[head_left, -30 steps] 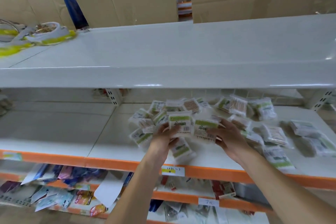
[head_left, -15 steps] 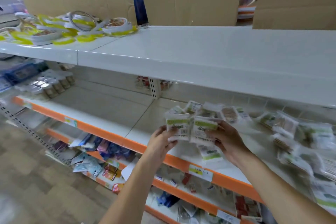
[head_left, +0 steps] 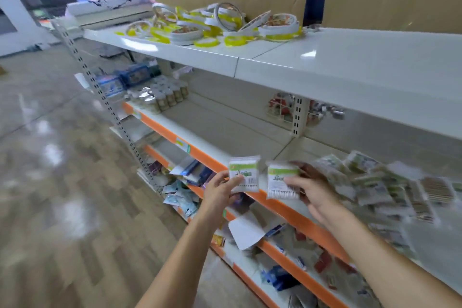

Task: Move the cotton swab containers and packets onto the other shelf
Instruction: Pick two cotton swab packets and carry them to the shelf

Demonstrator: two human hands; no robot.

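Left hand (head_left: 220, 189) pinching one swab packet (head_left: 244, 173); right hand (head_left: 315, 190) gripping another packet (head_left: 282, 181); blurred pile (head_left: 375, 182), likely more packets, right of it.

Middle shelf (head_left: 225, 127) bare left of centre; jars (head_left: 162, 96) crowd far left, packet pile (head_left: 380, 182) blocks right.

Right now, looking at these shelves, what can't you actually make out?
- Head view: the pile of packets on the right is smeared by motion blur, so it can't be counted.
- Print on the left hand's packet and the right hand's packet is too small to read.
- The right hand hides the rear of its packet.
- The lowest shelf is cut off by the frame's bottom edge.
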